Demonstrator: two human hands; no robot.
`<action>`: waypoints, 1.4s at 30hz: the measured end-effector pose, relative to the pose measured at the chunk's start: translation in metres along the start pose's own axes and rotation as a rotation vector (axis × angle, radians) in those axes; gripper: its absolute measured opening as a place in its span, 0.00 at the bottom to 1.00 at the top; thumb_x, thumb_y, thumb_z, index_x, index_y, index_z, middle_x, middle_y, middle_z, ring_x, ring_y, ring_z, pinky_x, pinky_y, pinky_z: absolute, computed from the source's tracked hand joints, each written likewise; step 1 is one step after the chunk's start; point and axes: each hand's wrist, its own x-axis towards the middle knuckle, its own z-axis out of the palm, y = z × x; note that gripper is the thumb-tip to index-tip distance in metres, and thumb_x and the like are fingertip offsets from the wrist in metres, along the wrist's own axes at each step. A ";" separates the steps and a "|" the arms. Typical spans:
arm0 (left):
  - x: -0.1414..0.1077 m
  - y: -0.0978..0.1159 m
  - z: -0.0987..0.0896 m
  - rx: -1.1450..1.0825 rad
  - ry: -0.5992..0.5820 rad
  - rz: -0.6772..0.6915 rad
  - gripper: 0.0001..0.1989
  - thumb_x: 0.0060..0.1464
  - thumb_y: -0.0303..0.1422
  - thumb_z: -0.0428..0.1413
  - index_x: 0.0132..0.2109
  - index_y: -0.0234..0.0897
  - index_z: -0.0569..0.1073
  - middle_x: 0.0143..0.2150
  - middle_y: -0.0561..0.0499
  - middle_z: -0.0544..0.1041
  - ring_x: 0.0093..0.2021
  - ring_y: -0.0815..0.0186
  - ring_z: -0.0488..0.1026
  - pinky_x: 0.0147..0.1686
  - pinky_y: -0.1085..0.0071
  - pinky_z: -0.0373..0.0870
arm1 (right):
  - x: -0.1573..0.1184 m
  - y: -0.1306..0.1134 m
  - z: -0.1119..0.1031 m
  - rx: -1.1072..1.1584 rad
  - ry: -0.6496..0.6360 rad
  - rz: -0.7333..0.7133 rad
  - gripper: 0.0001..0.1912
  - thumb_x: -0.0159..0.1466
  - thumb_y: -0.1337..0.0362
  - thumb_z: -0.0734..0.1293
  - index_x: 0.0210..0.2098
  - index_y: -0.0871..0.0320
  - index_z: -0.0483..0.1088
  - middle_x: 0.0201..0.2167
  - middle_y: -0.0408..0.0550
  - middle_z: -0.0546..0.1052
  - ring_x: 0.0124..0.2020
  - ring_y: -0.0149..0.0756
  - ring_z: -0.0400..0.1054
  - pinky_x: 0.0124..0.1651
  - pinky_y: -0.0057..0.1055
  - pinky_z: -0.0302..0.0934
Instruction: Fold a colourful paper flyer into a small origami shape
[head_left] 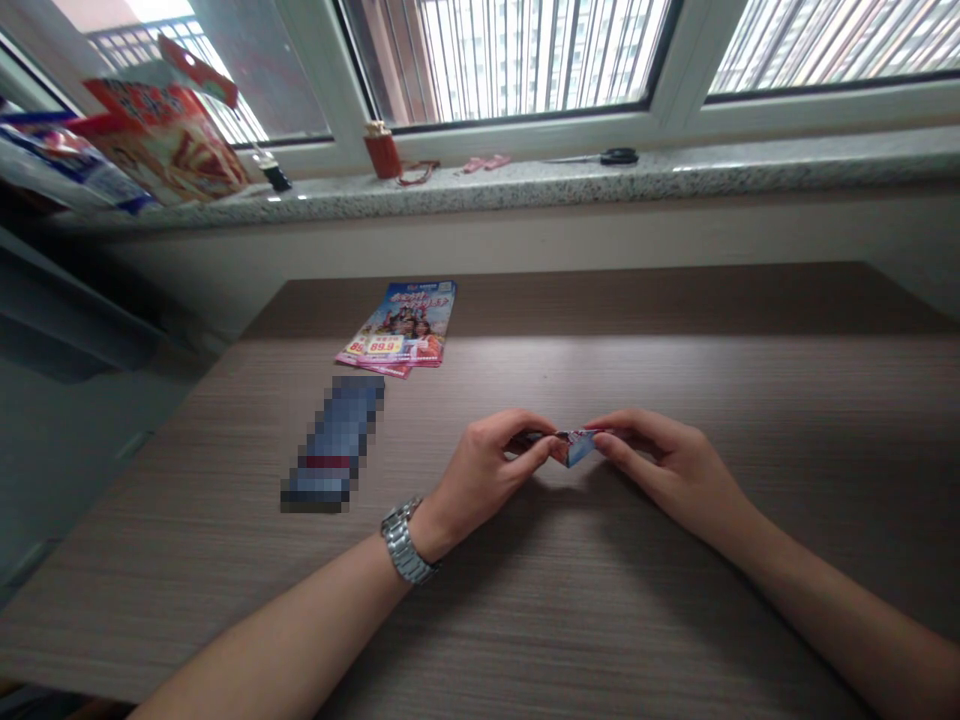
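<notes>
Between my two hands is a small piece of folded printed paper (577,446), blue and red, held just above the wooden table (480,610). My left hand (499,455), with a metal watch (407,541) on its wrist, pinches the paper's left end between thumb and fingers. At the opposite end, the thumb and fingertips of my right hand (667,450) are closed on it. Fingers cover both ends, so only the middle of the paper shows, with a point facing down toward me.
Several colourful flyers (405,325) lie stacked at the table's back left. Nearer sits a pixelated dark blue rectangular object (336,440). On the stone windowsill (540,185) are scissors (619,157), a red container (383,152), a small dark bottle (271,172) and snack bags (176,140).
</notes>
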 end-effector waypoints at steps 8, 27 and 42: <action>0.000 0.002 0.000 0.016 -0.019 -0.010 0.09 0.65 0.36 0.59 0.45 0.35 0.79 0.41 0.47 0.83 0.41 0.64 0.81 0.41 0.72 0.78 | -0.001 0.002 -0.001 -0.058 -0.018 -0.032 0.10 0.70 0.56 0.66 0.40 0.53 0.77 0.36 0.46 0.83 0.36 0.38 0.77 0.41 0.32 0.69; 0.000 0.006 0.002 0.061 -0.027 0.001 0.09 0.65 0.36 0.59 0.44 0.35 0.79 0.39 0.47 0.83 0.38 0.65 0.80 0.38 0.73 0.77 | -0.003 0.002 0.004 0.021 -0.038 -0.007 0.11 0.68 0.54 0.68 0.43 0.54 0.75 0.39 0.47 0.81 0.39 0.39 0.77 0.43 0.34 0.70; -0.001 0.005 0.002 0.047 -0.065 -0.002 0.11 0.65 0.37 0.58 0.47 0.35 0.79 0.41 0.46 0.82 0.41 0.64 0.81 0.40 0.73 0.78 | -0.002 0.000 0.003 -0.060 -0.087 -0.068 0.10 0.71 0.56 0.66 0.39 0.54 0.76 0.34 0.45 0.81 0.35 0.37 0.75 0.39 0.31 0.66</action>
